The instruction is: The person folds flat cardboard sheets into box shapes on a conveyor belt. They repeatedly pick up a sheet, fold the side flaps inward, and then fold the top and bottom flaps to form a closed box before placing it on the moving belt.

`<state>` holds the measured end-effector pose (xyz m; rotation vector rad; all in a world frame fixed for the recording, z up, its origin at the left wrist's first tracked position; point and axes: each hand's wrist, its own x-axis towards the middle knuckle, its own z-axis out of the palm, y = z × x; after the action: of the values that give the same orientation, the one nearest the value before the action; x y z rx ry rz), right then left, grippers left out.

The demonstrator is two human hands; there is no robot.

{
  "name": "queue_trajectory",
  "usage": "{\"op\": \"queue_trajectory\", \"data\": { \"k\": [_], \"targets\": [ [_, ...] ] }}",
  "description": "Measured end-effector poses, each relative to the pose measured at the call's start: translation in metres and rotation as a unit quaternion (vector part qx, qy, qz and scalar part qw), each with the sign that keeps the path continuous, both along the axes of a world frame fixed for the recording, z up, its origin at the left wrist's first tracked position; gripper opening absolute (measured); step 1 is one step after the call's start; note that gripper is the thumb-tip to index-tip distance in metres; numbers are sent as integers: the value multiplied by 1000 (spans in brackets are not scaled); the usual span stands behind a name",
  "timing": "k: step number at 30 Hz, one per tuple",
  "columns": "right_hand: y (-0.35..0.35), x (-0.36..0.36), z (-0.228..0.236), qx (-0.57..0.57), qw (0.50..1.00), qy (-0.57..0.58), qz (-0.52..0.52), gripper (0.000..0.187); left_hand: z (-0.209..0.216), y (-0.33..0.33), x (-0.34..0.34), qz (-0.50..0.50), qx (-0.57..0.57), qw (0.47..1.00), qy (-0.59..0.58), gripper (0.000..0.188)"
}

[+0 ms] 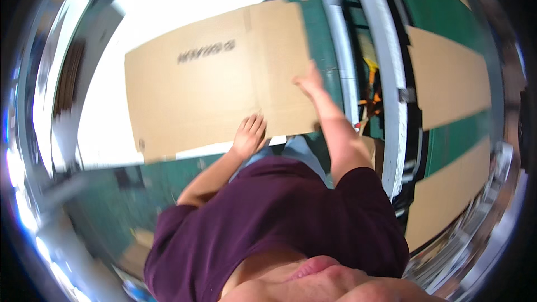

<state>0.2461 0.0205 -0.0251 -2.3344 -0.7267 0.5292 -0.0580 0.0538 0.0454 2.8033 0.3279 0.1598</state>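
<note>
A large flat brown cardboard sheet [190, 92] with dark print and a crease near its right end lies across a white table [100, 100]. Its right end reaches past the white surface. My left hand [249, 136] rests on top of the sheet by its near edge, fingers stretched out flat. At the sheet's right edge is my right hand [311, 82], its thumb lying over the top face. The other fingers of that hand run along and round the edge, partly hidden.
A grey metal frame [386, 67] stands close to my right, with orange and yellow items inside it. Beyond it, brown cardboard sheets [450, 78] lie over a green surface. A stack of brown cardboard [70, 75] stands at the far left. Green floor [134, 207] shows below the table.
</note>
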Motion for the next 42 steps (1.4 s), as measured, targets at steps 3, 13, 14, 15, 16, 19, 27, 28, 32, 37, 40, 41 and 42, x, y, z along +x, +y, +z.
{"op": "queue_trajectory", "data": {
  "k": [3,13,14,15,16,19,27,28,32,37,40,41,42],
  "targets": [
    [-13,-7,-1,22,995,77,-64,92,2,3,0,-12,-15,1000,1,58],
    [-317,119,49,5,913,-192,-359,52,-11,2,5,-38,12,997,73,60],
    [-355,142,68,-74,891,-259,-364,53,-8,-1,4,-29,11,996,84,60],
    [-384,157,78,-165,860,-290,-387,55,-7,-2,4,-22,4,996,90,60],
    [-406,172,83,-253,821,-316,-402,57,-6,-3,2,-11,-3,995,97,60],
    [-445,217,80,-371,810,-276,-360,56,-28,-2,-10,19,22,993,114,60],
    [-436,310,99,-201,896,-373,-129,43,-26,-19,6,75,92,964,237,58],
    [-412,306,146,-183,908,-360,-111,38,-24,-22,9,80,93,965,230,58],
    [-353,232,324,75,840,-537,-20,23,-28,-20,15,82,80,974,194,55],
    [-379,172,493,400,704,-433,-396,38,-26,-32,8,97,92,974,184,51],
    [-472,253,474,417,702,-397,-418,35,-27,-30,10,93,107,976,162,50],
    [-510,282,450,370,720,-390,-439,34,-28,-29,12,92,109,975,168,50],
    [-530,302,406,310,750,-381,-442,35,-29,-28,16,90,111,974,173,51]
  ]
}}
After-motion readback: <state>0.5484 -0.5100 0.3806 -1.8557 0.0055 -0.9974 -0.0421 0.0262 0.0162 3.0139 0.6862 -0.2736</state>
